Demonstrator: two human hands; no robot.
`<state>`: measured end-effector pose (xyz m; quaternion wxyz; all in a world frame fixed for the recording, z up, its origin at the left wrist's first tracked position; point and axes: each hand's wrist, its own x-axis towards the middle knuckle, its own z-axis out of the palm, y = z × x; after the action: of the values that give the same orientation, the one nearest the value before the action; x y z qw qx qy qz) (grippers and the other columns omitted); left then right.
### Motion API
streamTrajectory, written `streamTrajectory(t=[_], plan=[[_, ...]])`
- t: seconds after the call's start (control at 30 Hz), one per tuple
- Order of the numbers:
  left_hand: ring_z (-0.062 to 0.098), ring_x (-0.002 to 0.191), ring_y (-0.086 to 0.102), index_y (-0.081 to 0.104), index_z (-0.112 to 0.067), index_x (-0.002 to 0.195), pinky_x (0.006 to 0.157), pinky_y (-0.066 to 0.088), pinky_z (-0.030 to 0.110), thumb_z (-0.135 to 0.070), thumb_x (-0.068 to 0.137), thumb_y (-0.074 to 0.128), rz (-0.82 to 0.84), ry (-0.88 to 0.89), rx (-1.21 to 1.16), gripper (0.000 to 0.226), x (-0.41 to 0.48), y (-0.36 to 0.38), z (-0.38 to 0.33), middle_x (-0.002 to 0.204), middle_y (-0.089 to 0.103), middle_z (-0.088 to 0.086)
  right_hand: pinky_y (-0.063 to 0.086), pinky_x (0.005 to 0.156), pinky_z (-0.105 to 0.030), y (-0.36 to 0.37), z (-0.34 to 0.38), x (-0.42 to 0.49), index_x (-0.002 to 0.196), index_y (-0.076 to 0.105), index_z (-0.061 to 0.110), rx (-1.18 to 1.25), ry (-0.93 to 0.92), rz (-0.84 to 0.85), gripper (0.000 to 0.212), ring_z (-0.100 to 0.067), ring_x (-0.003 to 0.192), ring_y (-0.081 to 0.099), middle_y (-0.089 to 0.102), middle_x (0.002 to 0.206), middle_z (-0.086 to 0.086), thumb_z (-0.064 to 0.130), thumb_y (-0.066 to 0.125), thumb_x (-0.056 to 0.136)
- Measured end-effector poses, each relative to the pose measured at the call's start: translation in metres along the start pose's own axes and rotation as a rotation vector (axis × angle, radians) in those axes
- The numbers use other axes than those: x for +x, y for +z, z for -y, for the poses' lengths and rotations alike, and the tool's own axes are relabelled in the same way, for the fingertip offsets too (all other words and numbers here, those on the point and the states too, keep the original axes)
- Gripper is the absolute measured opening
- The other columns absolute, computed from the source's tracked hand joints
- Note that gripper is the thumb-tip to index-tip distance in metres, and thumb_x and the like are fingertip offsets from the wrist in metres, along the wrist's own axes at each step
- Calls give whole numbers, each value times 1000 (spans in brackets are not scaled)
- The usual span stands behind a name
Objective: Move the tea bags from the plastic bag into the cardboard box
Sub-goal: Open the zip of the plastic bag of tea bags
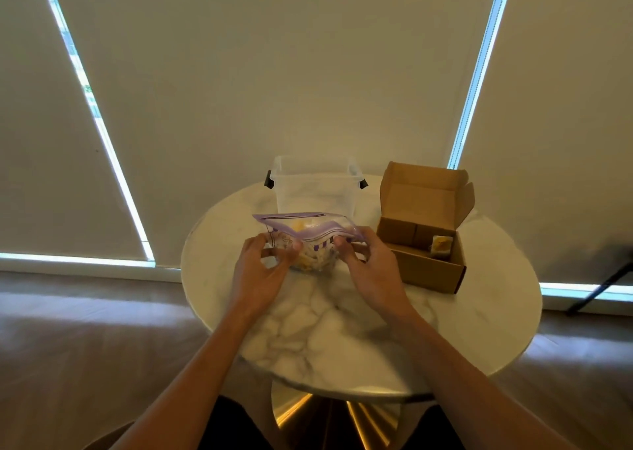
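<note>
A clear plastic bag (308, 233) with a purple zip strip stands on the round marble table (342, 329), its mouth spread open. Several yellow and white tea bags (313, 257) show through its lower part. My left hand (263, 271) pinches the bag's near left edge. My right hand (370, 268) pinches its near right edge by the zip strip. To the right stands the open cardboard box (428, 268), lid flap raised. One yellow tea bag (441, 247) leans inside it against the right wall.
A clear plastic tub (317, 189) with black clips stands right behind the bag. The table's gold pedestal (329, 412) shows below the near edge. Pale blinds fill the background, and a dark stand leg (603, 281) crosses the floor at far right.
</note>
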<state>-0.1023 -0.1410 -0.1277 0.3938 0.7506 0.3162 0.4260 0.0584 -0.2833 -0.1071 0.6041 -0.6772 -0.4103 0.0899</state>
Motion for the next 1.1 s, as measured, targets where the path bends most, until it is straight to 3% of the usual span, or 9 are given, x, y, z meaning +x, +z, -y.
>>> streamTrajectory(t=[0.07,0.13,0.27,0.4,0.63,0.87,0.97,1.03,1.1], plan=[[3,112,70,63,-35,122,85,54,15,-51,92,81,-14,30,12,39,9,3,5,131,65,-7,56,86,-21,0,-5,9,122,65,37,-26,-19,6,25,4,108,67,73,114,20,50,67,100],[3,108,71,68,-30,122,87,60,24,-46,86,88,-36,61,8,44,12,6,11,127,65,-9,58,90,-24,0,-14,11,127,63,38,-29,-18,-6,29,3,109,68,72,117,19,47,68,99],[5,96,70,67,-33,132,74,60,20,-77,66,87,-100,130,-122,82,4,0,2,128,61,-14,54,99,-19,-4,-16,2,137,56,31,18,-112,-29,45,-1,121,64,66,131,17,27,76,97],[10,94,65,67,-35,130,76,52,19,-80,75,79,-172,235,-18,72,-5,-4,-5,125,60,-15,44,112,-28,-9,-7,-10,146,46,22,30,-263,2,61,-13,141,50,54,148,10,11,76,94],[15,113,58,71,-20,120,90,48,22,-42,97,75,-249,377,56,32,-12,-4,-6,117,69,-9,58,91,-37,-1,1,-14,122,61,18,-59,-313,-177,25,-13,111,65,66,118,11,23,71,100],[21,131,55,65,-9,129,96,50,20,-27,86,88,-209,539,115,53,-16,-1,-7,137,63,3,61,76,-28,-1,4,-13,118,57,23,-46,-247,-268,19,-13,94,69,68,103,15,30,67,103],[27,132,59,69,-6,117,85,60,33,-9,88,80,-218,637,129,31,-16,0,-5,139,60,10,60,72,-27,-1,4,-13,117,57,20,-39,-259,-300,19,-13,89,70,69,101,12,30,65,104],[26,128,62,77,-8,100,80,58,25,-9,95,67,-241,704,211,11,-16,-1,-3,136,63,11,60,73,-29,-1,3,-12,117,58,21,-65,-317,-304,15,-14,92,69,67,107,9,25,66,104],[26,126,62,82,-13,86,79,54,22,-4,97,60,-229,756,275,26,-15,1,-2,134,67,9,59,77,-28,-3,-2,-9,112,63,16,-133,-425,-290,12,-14,102,66,63,119,1,10,68,102]])
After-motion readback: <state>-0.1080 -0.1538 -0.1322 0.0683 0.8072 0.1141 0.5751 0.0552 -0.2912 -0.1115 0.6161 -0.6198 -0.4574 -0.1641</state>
